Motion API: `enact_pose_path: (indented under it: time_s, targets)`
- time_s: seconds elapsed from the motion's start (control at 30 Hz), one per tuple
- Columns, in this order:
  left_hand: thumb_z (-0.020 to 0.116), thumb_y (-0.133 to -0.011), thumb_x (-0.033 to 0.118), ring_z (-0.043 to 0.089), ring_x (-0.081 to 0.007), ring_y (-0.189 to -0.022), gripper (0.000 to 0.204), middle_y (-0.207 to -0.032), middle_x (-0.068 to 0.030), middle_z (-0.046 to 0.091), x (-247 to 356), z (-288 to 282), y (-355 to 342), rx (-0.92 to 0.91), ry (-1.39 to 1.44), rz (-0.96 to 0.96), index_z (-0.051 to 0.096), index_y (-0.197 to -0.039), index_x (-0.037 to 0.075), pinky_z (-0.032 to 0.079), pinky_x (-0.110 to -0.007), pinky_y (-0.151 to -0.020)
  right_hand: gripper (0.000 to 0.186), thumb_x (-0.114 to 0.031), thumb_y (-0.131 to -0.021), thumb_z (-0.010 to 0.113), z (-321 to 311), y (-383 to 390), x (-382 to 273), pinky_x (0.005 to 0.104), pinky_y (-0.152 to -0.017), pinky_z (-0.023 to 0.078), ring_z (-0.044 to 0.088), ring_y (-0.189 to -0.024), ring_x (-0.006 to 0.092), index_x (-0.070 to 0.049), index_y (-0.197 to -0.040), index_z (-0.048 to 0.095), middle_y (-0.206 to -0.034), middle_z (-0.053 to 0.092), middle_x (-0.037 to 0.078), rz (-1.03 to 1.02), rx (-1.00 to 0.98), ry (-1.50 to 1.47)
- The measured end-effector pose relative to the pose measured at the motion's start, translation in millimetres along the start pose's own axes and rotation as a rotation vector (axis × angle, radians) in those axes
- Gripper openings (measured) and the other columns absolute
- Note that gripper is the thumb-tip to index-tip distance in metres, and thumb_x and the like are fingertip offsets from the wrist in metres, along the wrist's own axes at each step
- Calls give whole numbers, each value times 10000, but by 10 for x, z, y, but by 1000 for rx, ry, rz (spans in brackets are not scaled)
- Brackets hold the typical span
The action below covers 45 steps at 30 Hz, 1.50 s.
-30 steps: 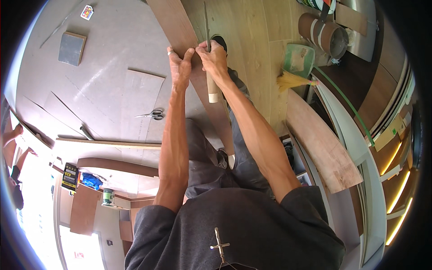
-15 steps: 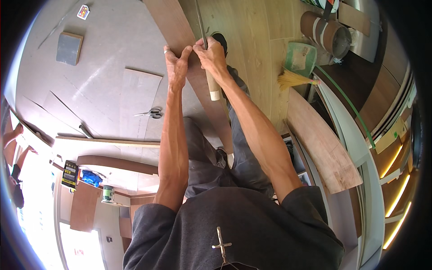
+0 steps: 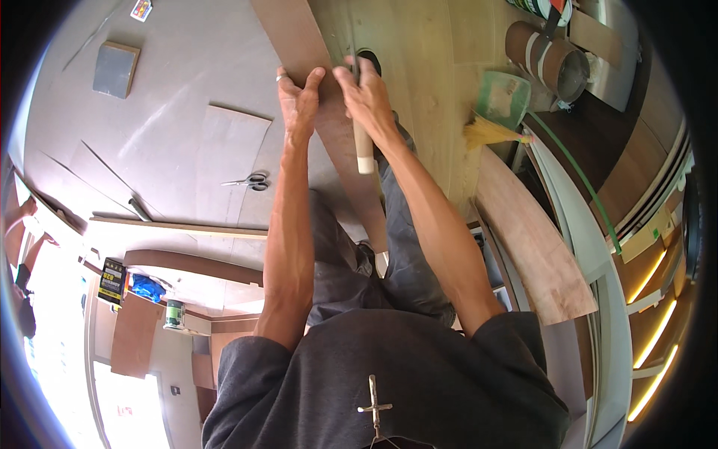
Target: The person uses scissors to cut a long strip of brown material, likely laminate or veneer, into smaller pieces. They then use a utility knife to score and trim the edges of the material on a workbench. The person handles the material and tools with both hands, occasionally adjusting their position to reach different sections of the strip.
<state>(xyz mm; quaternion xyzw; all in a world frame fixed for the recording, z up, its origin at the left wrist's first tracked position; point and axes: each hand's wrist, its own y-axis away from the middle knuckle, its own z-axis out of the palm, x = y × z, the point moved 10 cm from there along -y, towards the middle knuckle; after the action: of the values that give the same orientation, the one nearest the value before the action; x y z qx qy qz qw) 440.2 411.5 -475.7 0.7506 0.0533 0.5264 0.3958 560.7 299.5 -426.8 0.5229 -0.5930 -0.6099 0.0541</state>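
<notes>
A long brown wooden board (image 3: 336, 131) runs from the top of the view down between my legs. My left hand (image 3: 298, 101) is closed on it, thumb on the face near the right edge, fingers at the left edge. Along that right edge my right hand (image 3: 365, 96), blurred by motion, grips a long, thin metal tool with a pale cylindrical handle (image 3: 363, 153); the blade points away from me and the handle hangs below my fingers. Scissors (image 3: 248, 181) lie on the grey work surface (image 3: 179, 179) left of my left forearm.
A grey block (image 3: 115, 69) and thin sheet (image 3: 230, 131) are on that surface. To the right are a broom (image 3: 486, 131), green dustpan (image 3: 502, 99), brown cylinder (image 3: 544, 61) and curved panels (image 3: 532, 232). At far left, another person's hand (image 3: 26, 209) shows; a dark can (image 3: 112, 281) stands below.
My right hand and the tool have shifted slightly right and are now blurred. The board and my left hand moved a little right and away from me after first drifting left.
</notes>
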Motion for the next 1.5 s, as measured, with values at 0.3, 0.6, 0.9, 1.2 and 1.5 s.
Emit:
enact_pose_path:
  time_s: [0.3, 0.6, 0.9, 1.2, 1.5]
  targets:
    - [713, -821, 143, 588, -275, -1004, 432, -1099, -193, 619, 75, -10, 21, 33, -20, -15, 488, -1149, -25, 456, -362, -896, 643, -207, -997, 448, 226, 557, 124, 273, -463, 442, 442, -537, 97, -119, -1546, 126, -719, 448, 6, 285, -323, -102]
    - [697, -816, 116, 631, -290, -944, 402, -1038, -200, 655, 177, -47, 78, 82, -30, 14, 483, -1132, -13, 484, -369, -852, 632, -159, -1004, 425, 315, 564, 0, 273, -470, 452, 434, -543, 96, -116, -1547, 105, -707, 427, 0, 294, -338, 33]
    - [699, -807, 109, 650, -328, -909, 401, -1021, -222, 663, 143, -59, 24, 66, -49, 13, 469, -1111, -15, 502, -381, -809, 626, -118, -971, 438, 414, 384, -10, 296, -442, 461, 483, -480, 145, -6, -1509, 139, -676, 471, 57, 108, -297, 384]
    - [690, -817, 141, 640, -337, -948, 429, -1034, -224, 655, 160, -57, 50, 54, -46, -21, 464, -1149, -10, 485, -399, -855, 618, -116, -991, 403, 377, 527, -6, 290, -429, 435, 428, -470, 108, -72, -1539, 121, -665, 421, 3, 194, -299, 173]
    - [693, -810, 159, 647, -403, -951, 431, -1015, -259, 657, 21, -55, 7, 56, -44, 9, 440, -1118, -7, 497, -428, -832, 619, -110, -975, 406, 445, 187, 143, 312, -430, 443, 486, -473, 137, -50, -1530, 138, -652, 483, 47, 104, -346, 398]
